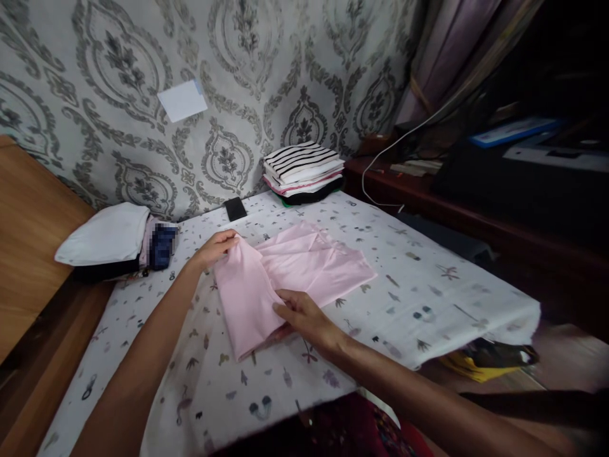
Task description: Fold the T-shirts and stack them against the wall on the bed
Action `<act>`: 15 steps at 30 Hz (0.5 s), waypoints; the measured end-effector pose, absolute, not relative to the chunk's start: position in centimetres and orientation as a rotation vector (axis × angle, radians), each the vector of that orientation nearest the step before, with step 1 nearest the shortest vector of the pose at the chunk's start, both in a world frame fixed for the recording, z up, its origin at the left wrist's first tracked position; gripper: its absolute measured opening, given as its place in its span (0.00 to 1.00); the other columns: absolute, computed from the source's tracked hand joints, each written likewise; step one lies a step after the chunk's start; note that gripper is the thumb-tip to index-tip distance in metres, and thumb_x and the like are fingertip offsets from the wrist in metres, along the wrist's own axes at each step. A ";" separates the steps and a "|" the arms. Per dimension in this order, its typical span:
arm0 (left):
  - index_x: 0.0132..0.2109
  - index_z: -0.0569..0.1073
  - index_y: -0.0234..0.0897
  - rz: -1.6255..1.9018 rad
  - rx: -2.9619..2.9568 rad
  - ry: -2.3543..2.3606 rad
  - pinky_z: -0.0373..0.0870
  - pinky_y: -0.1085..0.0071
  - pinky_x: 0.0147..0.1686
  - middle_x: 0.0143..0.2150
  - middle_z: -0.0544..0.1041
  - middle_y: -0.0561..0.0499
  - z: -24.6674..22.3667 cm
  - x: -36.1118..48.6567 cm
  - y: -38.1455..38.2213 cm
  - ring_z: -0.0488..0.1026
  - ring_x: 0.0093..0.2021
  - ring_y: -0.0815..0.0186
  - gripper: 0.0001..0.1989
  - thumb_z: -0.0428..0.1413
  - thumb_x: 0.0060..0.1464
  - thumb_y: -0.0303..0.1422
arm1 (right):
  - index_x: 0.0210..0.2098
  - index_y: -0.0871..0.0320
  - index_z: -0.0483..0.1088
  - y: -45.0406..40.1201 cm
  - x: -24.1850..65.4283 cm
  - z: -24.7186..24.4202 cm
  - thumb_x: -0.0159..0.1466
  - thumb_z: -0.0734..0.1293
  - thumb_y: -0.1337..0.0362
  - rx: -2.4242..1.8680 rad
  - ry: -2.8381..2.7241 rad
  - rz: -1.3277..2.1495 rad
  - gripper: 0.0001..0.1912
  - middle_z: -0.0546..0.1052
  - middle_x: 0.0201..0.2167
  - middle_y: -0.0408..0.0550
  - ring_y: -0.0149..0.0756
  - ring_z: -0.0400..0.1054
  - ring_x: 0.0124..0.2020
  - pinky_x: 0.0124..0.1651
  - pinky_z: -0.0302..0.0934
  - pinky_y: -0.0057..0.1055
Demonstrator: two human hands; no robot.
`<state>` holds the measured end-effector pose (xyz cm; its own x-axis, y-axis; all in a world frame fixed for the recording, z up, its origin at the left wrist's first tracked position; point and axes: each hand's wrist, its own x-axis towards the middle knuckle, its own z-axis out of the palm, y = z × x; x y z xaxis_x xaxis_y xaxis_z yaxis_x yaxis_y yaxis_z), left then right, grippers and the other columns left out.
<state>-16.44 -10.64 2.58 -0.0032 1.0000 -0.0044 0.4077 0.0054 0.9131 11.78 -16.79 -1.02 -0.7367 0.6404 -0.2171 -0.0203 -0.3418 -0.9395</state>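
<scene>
A pale pink garment [304, 263] lies partly folded on the patterned white cloth [404, 317], its left part turned over in a flap. My left hand [216, 247] pinches the flap's far left corner between thumb and fingers. At the flap's near right edge, my right hand [302, 317] grips the fabric, with the thumb on top and some fingers hidden under it. The garment's right part spreads flat with soft wrinkles. What kind of garment it is, I cannot tell.
Folded clothes [304, 168], striped on top, are stacked by the wall. A black phone [235, 209] lies left of them. Another pile with a white piece [107, 235] sits at the far left. A white cable [364, 178] hangs over the right edge near a dark red desk [394, 184].
</scene>
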 end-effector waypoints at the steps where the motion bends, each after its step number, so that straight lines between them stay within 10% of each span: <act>1: 0.35 0.72 0.36 0.993 1.490 1.501 0.62 0.74 0.33 0.30 0.70 0.55 3.1 -16.7 -11.1 0.66 0.30 0.69 0.18 0.61 0.50 0.47 | 0.40 0.60 0.73 -17.0 11.5 -0.9 0.60 0.68 0.56 -0.783 -1.505 2.114 0.14 0.73 0.26 0.41 0.32 0.71 0.25 0.30 0.70 0.31; 15: 0.35 0.78 0.38 1.301 1.065 1.536 0.68 0.70 0.40 0.40 0.81 0.47 2.5 -26.9 -23.8 0.75 0.38 0.62 0.21 0.69 0.41 0.49 | 0.31 0.57 0.70 -23.5 0.1 3.4 0.61 0.61 0.68 -0.459 -2.504 1.380 0.06 0.73 0.25 0.43 0.37 0.69 0.31 0.35 0.59 0.29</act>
